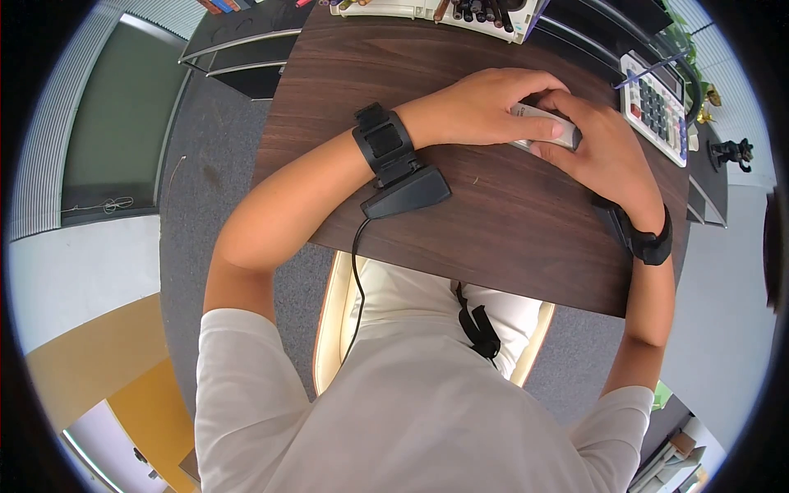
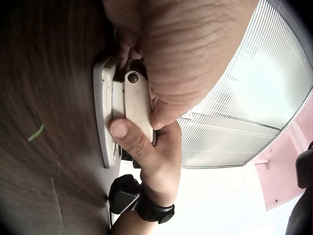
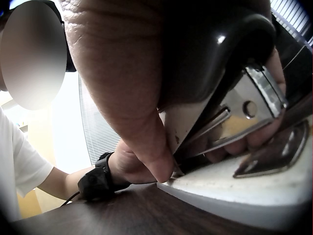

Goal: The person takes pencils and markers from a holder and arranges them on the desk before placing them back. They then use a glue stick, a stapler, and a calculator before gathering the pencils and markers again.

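Observation:
A pale stapler (image 1: 534, 112) with a dark front end sits on the desk (image 1: 509, 214), between both hands. My left hand (image 1: 489, 107) holds its rear part, thumb along the top and fingers bent round the far side. The right hand (image 1: 610, 152) grips its front part. In the left wrist view, the right thumb (image 2: 128, 134) presses on the side of the stapler (image 2: 138, 100), near its base. The right wrist view shows the metal nose (image 3: 242, 115) raised above the pale base (image 3: 220, 188) and its metal plate (image 3: 274, 156).
A white pen tray (image 1: 394, 10) with several pens stands at the far edge. At the far right lies a calculator (image 1: 655, 107). A black cable (image 1: 356, 271) runs down from the left wrist camera over the desk's front edge. A small green scrap (image 2: 36, 133) lies on the desk.

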`<action>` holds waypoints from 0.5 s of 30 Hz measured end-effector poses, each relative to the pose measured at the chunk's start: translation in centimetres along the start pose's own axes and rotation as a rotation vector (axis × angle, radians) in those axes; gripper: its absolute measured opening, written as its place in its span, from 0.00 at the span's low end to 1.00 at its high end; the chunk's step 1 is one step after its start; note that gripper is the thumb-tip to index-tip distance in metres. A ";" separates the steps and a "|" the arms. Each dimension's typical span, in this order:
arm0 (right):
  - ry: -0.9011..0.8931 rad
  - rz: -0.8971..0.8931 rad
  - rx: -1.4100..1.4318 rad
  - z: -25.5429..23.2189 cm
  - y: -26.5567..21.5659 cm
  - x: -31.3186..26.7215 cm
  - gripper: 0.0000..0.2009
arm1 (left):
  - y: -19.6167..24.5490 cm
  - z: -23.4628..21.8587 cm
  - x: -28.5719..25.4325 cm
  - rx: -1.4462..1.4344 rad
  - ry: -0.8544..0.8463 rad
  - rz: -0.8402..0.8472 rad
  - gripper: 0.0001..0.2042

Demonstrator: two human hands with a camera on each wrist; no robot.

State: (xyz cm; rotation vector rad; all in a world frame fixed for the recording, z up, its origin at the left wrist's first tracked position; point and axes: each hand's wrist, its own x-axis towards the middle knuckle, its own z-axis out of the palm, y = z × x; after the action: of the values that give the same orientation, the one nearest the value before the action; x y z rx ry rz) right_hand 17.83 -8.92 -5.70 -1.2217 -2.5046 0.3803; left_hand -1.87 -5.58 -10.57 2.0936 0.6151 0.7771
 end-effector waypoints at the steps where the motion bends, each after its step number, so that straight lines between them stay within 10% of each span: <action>1: -0.001 0.000 0.000 0.0 0.0 0.0 0.21 | 0.0 0.0 0.0 0.001 0.003 0.006 0.26; 15: -0.003 0.008 0.002 0.0 -0.1 0.0 0.21 | 0.0 0.0 0.0 0.024 0.004 0.005 0.26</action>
State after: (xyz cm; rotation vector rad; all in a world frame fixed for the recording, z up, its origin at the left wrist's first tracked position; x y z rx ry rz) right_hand 17.77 -8.99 -5.71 -1.2313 -2.5020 0.3871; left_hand -1.83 -5.55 -10.58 2.1169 0.6250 0.7808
